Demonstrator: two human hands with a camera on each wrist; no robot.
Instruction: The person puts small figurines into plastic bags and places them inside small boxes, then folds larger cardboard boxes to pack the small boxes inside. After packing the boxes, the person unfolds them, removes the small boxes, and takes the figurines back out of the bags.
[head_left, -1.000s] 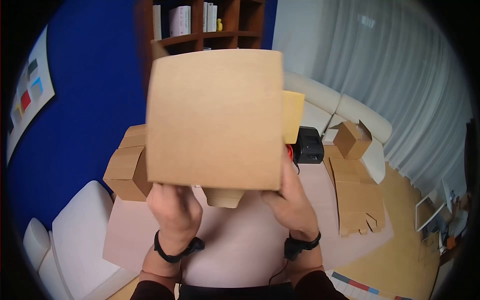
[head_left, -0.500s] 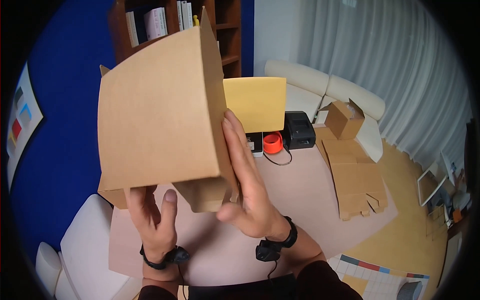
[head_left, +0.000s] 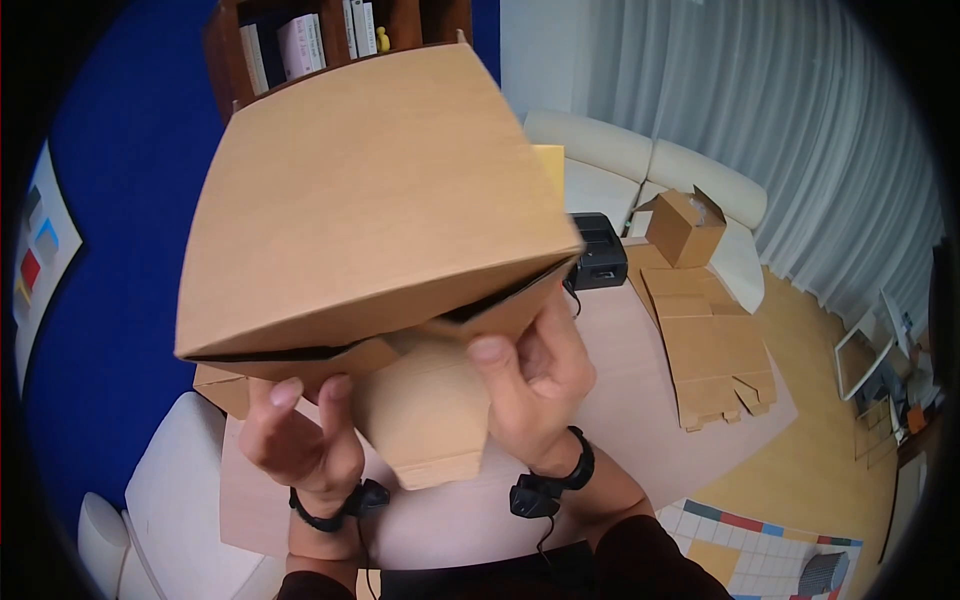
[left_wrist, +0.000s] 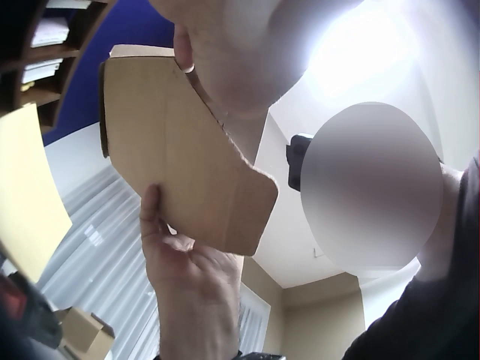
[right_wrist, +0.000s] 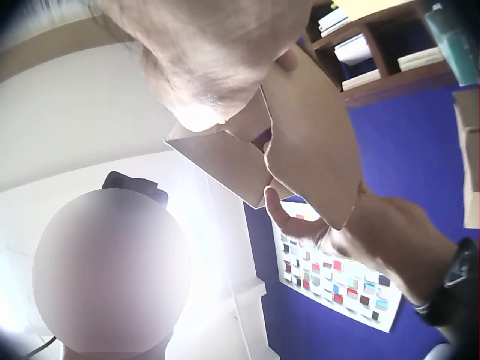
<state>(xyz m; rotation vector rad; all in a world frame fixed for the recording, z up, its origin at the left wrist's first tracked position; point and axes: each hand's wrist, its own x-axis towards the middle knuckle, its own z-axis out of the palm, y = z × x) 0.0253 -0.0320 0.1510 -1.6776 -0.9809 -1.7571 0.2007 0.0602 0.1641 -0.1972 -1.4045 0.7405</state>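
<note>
A brown cardboard box (head_left: 370, 190) is raised above the table, its broad plain face towards the head camera. My left hand (head_left: 305, 440) holds the flap at its lower left edge. On the other side my right hand (head_left: 540, 385) pinches a folded flap, thumb in front and fingers curled behind. Between the hands a tapered flap (head_left: 430, 420) hangs down. In the left wrist view a wide flap (left_wrist: 180, 150) lies between both hands. The right wrist view has partly folded flaps (right_wrist: 232, 161) with a gap between them. The box's inside is mostly hidden.
Flattened cardboard (head_left: 710, 340) lies on the table's right side, with a small open box (head_left: 685, 230) behind it. A black device (head_left: 600, 250) stands near the back edge. Another box (head_left: 222, 390) shows partly at the left. A white sofa and bookshelf stand beyond.
The box has turned and tipped, so its flapped lower edge and the hanging flap now show more. My right hand has moved from the box's side to its lower right flap.
</note>
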